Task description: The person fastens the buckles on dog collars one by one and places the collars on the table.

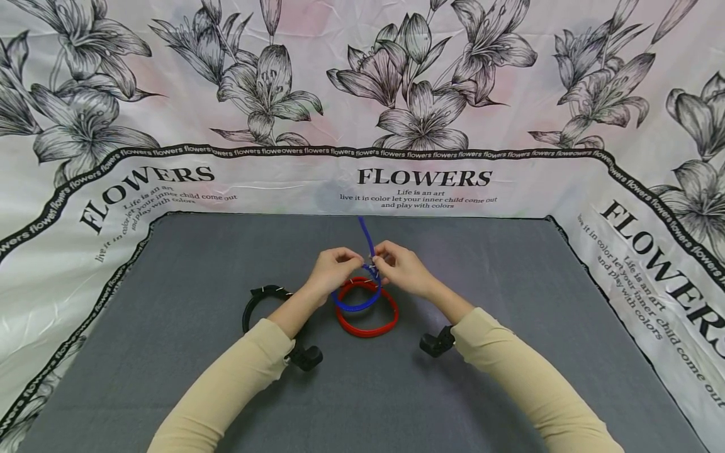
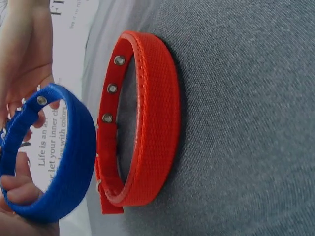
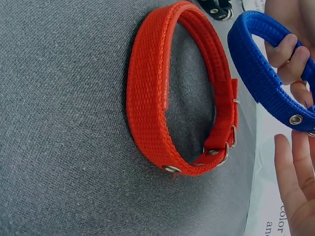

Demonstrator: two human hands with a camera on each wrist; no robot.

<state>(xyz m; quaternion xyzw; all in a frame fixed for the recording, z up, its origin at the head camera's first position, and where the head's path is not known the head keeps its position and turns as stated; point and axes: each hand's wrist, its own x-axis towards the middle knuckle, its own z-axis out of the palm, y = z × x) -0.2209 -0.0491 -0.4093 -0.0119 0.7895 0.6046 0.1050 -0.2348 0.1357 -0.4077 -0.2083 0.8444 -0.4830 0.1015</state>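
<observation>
A blue buckle collar (image 1: 358,308) is held up between both hands, bent into a loop, with its free strap end (image 1: 365,234) pointing away. My left hand (image 1: 333,270) grips it; its fingertips (image 3: 297,64) reach into the loop. My right hand (image 1: 404,269) pinches the strap by the buckle, which the fingers partly hide. Metal-ringed holes show along the blue strap. Below and behind the blue loop, a red collar (image 2: 157,118) rests on the grey cloth, closed in a ring with its buckle (image 3: 227,147) fastened. Neither hand touches the red one.
A black collar (image 1: 247,313) lies left of the red one, partly covered by my left forearm. Grey cloth (image 1: 362,396) covers the table, bordered by white flower-printed fabric (image 1: 294,189). Black wrist cameras (image 1: 437,343) hang beneath both wrists.
</observation>
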